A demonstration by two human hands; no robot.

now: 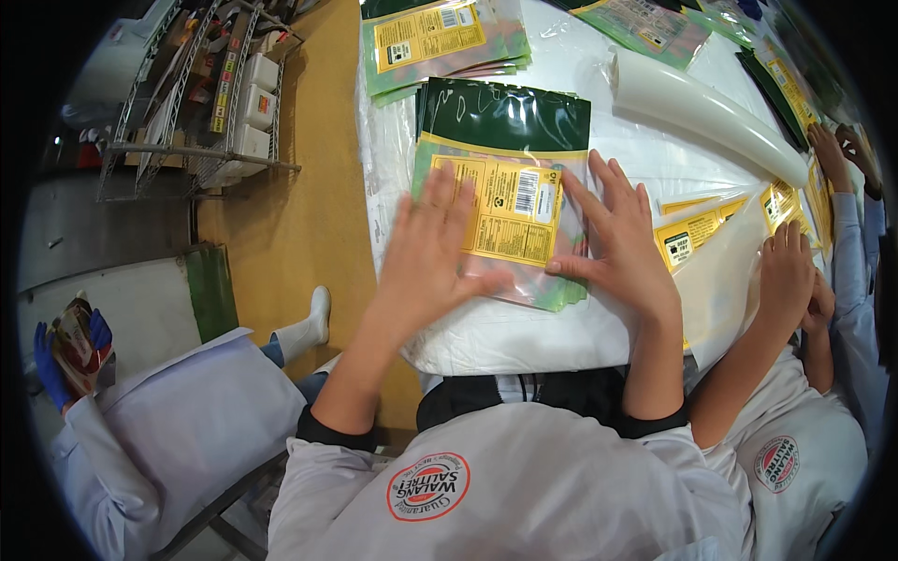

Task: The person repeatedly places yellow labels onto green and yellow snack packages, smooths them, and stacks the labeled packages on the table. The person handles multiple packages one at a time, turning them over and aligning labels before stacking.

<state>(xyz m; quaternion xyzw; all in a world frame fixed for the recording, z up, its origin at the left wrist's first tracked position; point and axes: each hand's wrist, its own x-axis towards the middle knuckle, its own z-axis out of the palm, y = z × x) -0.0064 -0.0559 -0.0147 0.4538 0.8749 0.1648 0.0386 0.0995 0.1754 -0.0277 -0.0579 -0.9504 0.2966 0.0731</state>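
Observation:
A stack of printed plastic food pouches (505,126), dark green at the top with a yellow label panel, lies before me on the white plastic-covered table (477,343). My left hand (435,252), slightly blurred, is over the stack's left side with its fingers spread. On the right edge rests my right hand (617,238), its thumb and index finger touching the pouches and the other fingers apart. Neither hand grips a pouch. Another pile of similar pouches (435,42) is just beyond the stack.
A rolled translucent plastic sheet (708,112) lies at the right. Co-workers' hands (789,273) handle pouches beside me. More pouches (645,28) lie at the far side. At left are a wire shelf rack (203,151) and a seated person in blue gloves (52,365) holding a package.

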